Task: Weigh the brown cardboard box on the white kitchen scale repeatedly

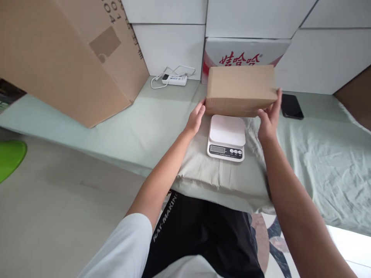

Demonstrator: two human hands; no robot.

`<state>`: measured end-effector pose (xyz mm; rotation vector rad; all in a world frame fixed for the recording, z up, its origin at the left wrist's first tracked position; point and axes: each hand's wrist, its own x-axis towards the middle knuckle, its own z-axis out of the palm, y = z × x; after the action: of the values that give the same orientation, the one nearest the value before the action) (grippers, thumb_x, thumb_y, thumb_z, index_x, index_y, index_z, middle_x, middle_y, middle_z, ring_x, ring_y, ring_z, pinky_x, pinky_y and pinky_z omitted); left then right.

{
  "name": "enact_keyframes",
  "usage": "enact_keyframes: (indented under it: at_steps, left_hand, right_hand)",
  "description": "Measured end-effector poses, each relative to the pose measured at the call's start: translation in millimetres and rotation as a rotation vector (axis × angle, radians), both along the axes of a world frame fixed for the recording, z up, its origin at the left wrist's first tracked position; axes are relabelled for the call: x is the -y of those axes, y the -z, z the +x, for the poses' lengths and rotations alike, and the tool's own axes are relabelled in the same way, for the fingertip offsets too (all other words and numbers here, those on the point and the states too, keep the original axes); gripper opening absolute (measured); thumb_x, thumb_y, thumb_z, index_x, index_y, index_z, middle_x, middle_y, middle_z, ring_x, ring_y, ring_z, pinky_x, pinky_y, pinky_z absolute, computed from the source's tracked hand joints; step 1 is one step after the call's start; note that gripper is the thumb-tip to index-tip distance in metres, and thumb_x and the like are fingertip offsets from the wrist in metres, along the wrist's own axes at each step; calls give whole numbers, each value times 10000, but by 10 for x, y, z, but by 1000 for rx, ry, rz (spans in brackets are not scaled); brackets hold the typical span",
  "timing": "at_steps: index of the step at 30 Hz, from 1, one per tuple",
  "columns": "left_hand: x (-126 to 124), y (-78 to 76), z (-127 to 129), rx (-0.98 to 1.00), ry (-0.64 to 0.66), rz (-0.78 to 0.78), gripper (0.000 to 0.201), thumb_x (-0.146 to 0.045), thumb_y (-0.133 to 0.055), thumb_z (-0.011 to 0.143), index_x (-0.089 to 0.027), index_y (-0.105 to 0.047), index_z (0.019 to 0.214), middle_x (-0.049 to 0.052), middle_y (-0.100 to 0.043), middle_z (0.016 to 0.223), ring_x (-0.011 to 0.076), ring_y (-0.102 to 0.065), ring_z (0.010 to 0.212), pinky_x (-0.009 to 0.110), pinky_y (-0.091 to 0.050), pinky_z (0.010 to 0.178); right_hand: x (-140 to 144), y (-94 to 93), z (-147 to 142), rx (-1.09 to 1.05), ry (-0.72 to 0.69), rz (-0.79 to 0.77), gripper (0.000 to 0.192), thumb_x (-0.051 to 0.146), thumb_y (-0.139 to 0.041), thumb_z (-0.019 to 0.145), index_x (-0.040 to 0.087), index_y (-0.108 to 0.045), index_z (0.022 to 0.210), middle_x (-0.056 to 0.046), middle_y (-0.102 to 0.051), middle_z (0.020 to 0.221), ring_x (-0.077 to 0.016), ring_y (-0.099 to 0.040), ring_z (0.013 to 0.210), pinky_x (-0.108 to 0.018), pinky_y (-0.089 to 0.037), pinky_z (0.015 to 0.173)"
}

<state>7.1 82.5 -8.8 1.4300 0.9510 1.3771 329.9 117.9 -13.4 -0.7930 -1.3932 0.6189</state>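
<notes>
A plain brown cardboard box (240,89) is held between my two hands just beyond and above a small white kitchen scale (227,137). My left hand (196,117) presses on the box's lower left end. My right hand (270,117) grips its right end, fingers up along the side. The scale lies on a pale green cloth (313,154) and its display faces me; the platform is bare.
A black phone (291,106) lies right of the box. A white power strip with cable (174,79) sits at the back. A large cardboard carton (66,54) leans at the left. White boxes and one with red print (243,52) line the back.
</notes>
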Motion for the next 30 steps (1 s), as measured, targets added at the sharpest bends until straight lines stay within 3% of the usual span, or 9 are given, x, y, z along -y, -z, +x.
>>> enact_keyframes:
  at_steps: [3, 8, 12, 14, 17, 23, 27, 30]
  left_hand:
    - [202, -52, -77, -5, 39, 46, 1021, -964, -480, 961, -243, -568, 1679, 98, -491, 1858, 340, -340, 1802, 481, -276, 1476]
    - [429, -123, -154, -20, 39, 88, 972, -932, -445, 1003, -292, -502, 1732, 56, -443, 1890, 328, -298, 1817, 483, -267, 1482]
    - [600, -144, -177, -32, 55, 166, 968, -898, -408, 1041, -284, -414, 1789, 43, -396, 1914, 313, -275, 1824, 452, -265, 1489]
    - [731, -131, -201, -42, 84, 186, 971, -877, -418, 1053, -254, -402, 1798, 66, -394, 1913, 324, -294, 1818, 458, -275, 1490]
    - [922, -86, -249, -71, 98, 168, 967, -866, -439, 1054, -230, -435, 1783, 100, -416, 1898, 342, -334, 1802, 477, -294, 1486]
    - [1050, -11, -281, -59, 78, 136, 972, -881, -425, 1046, -230, -466, 1767, 111, -446, 1880, 340, -366, 1790, 499, -322, 1477]
    - [1020, 24, -272, -39, 77, 110, 959, -869, -432, 1051, -230, -470, 1764, 110, -454, 1876, 336, -362, 1792, 510, -318, 1479]
    - [989, 56, -270, -23, 75, 104, 965, -870, -446, 1046, -220, -479, 1759, 118, -450, 1876, 340, -362, 1792, 514, -306, 1481]
  right_hand:
    - [4, 8, 56, -24, -30, 95, 1553, 812, -950, 505, 246, -276, 1785, -153, -292, 1908, -416, -313, 1777, -550, -209, 1478]
    - [59, -23, 30, -18, -37, 105, 1751, 837, -943, 380, 186, -139, 1793, -190, -161, 1921, -446, -224, 1798, -569, -187, 1468]
    - [285, -131, 0, -7, 2, 119, 1807, 924, -875, 361, 203, -79, 1815, -127, -5, 1960, -439, -147, 1828, -549, -206, 1464]
    - [469, -158, -2, -9, 10, 77, 1768, 924, -873, 389, 246, -103, 1828, -81, -7, 1968, -437, -184, 1824, -555, -244, 1459]
    - [746, -135, -35, -5, 11, 0, 1623, 849, -908, 488, 291, -184, 1829, -69, -139, 1956, -401, -247, 1814, -549, -249, 1469]
    - [1059, -88, -213, 46, 5, 34, 1256, 698, -790, 807, 266, -217, 1837, -91, -341, 1892, -290, -298, 1809, -501, -187, 1489]
    - [1145, -130, -294, 47, 25, 38, 1167, 643, -737, 877, 215, -226, 1834, -126, -251, 1932, -291, -253, 1827, -481, -184, 1482]
    - [1184, -150, -338, 16, 61, -10, 1217, 625, -750, 844, 182, -204, 1838, -158, -186, 1946, -309, -238, 1829, -489, -201, 1477]
